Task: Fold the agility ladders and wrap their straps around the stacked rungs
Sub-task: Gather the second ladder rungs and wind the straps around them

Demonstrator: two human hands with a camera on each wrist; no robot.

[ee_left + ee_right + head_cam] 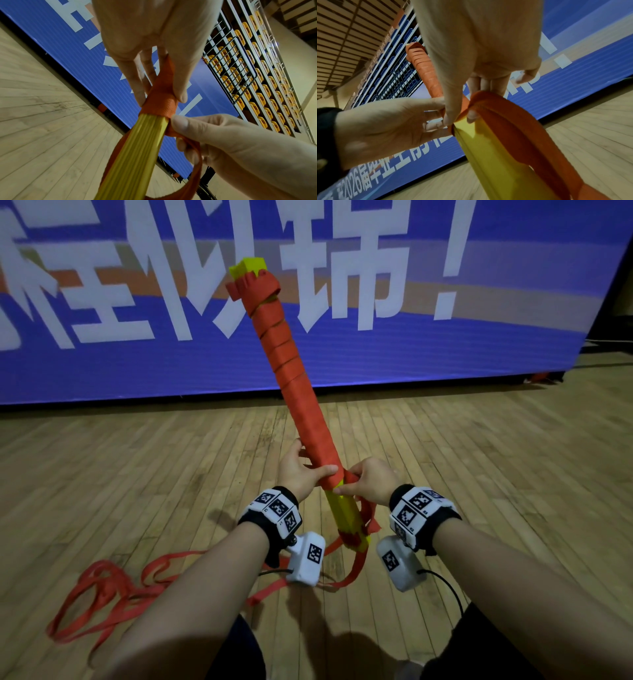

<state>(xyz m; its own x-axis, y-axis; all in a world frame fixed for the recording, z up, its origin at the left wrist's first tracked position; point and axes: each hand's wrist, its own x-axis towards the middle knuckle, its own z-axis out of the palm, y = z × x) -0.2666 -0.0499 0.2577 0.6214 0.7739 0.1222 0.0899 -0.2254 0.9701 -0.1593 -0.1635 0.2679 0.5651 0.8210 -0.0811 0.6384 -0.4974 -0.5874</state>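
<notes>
hidden: most yellow rungs (344, 510) under red strap (301, 402) wraps | cut off: banner (445, 354) lettering — top, left | blurred: floor (590, 135) — right wrist view

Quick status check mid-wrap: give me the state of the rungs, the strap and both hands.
stacked rungs: bundled, tilted up, near end bare.
strap: wound over most of the stack; slack loose on the floor.
left hand: grips the wrapped part.
right hand: pinches strap at wrap edge.

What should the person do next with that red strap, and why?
Probably pass the red strap once more round the yellow rungs, just below the last turn. The left hand grips the wrapped part, the right hand pinches the strap at the wrap's edge, and bare yellow and loose strap on the floor remain.
</notes>
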